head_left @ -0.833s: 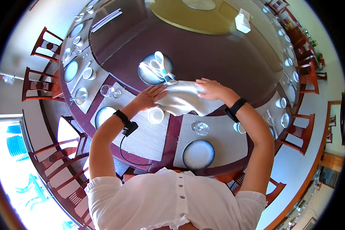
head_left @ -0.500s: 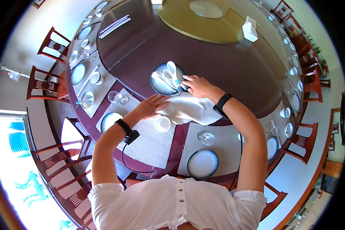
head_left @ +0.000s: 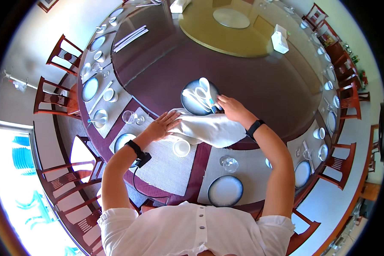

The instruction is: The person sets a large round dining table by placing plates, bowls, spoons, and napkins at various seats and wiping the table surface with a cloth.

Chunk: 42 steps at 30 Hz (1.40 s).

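Observation:
A dark-rimmed plate (head_left: 189,105) with several white spoons (head_left: 205,86) on it stands at the near edge of the dark turntable. My right hand (head_left: 234,110) is closed at the plate's right rim, with the fingertips beside the spoon handles. A white cloth (head_left: 219,130) lies bunched between my hands, partly over the turntable's edge. My left hand (head_left: 161,127) rests flat on the cloth's left end, fingers stretched out. Just below the cloth is a white cup (head_left: 181,148) on a woven placemat (head_left: 168,173).
A stemmed glass (head_left: 229,164) and a plate (head_left: 225,191) sit on the near right placemat. Another stemmed glass (head_left: 131,117) stands left of my left hand. Chopsticks (head_left: 130,38) lie on the turntable, and a tissue box (head_left: 280,39) is farther back. Chairs (head_left: 55,98) surround the table.
The plate with the spoons has shifted to the right together with my right hand. My left hand stays on the cloth, its fingers a little more spread. The whole view has tilted slightly.

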### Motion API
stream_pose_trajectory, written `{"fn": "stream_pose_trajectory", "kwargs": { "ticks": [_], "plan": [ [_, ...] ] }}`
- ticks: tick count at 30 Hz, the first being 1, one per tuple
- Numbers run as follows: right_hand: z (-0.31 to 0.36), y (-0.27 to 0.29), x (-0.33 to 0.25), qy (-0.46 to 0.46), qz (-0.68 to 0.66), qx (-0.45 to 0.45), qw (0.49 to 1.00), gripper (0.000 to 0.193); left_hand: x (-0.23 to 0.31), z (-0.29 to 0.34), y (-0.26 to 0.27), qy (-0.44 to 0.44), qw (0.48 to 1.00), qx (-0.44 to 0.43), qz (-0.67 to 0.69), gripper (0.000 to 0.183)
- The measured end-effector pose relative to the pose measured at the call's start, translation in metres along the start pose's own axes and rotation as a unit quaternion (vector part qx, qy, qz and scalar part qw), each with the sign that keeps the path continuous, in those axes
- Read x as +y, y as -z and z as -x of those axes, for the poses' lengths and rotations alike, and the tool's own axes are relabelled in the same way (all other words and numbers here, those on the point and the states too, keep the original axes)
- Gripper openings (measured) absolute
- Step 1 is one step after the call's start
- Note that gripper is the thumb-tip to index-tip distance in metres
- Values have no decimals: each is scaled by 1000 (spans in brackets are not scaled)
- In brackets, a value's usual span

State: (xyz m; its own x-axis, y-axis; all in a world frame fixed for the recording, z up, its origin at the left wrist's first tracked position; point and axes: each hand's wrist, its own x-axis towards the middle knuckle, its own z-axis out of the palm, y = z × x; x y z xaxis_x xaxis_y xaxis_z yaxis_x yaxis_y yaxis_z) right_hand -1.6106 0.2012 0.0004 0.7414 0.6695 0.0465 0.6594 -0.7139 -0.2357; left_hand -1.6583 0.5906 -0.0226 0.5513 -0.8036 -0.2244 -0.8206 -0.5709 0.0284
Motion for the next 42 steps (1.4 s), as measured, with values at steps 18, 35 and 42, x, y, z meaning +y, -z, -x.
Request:
{"fn": "stream_pose_trajectory", "kwargs": {
  "ticks": [18,35,42],
  "plan": [
    [148,27,58,-207,72,-7,976,41,28,-29,8,-97,994,40,20,78],
    [99,55,-30,-151,92,-10,984,47,-18,-3,-8,45,998,35,-30,78],
    [95,42,-36,-111,-3,-81,990,45,7,-20,-1,15,999,21,-38,81]
  ]
}}
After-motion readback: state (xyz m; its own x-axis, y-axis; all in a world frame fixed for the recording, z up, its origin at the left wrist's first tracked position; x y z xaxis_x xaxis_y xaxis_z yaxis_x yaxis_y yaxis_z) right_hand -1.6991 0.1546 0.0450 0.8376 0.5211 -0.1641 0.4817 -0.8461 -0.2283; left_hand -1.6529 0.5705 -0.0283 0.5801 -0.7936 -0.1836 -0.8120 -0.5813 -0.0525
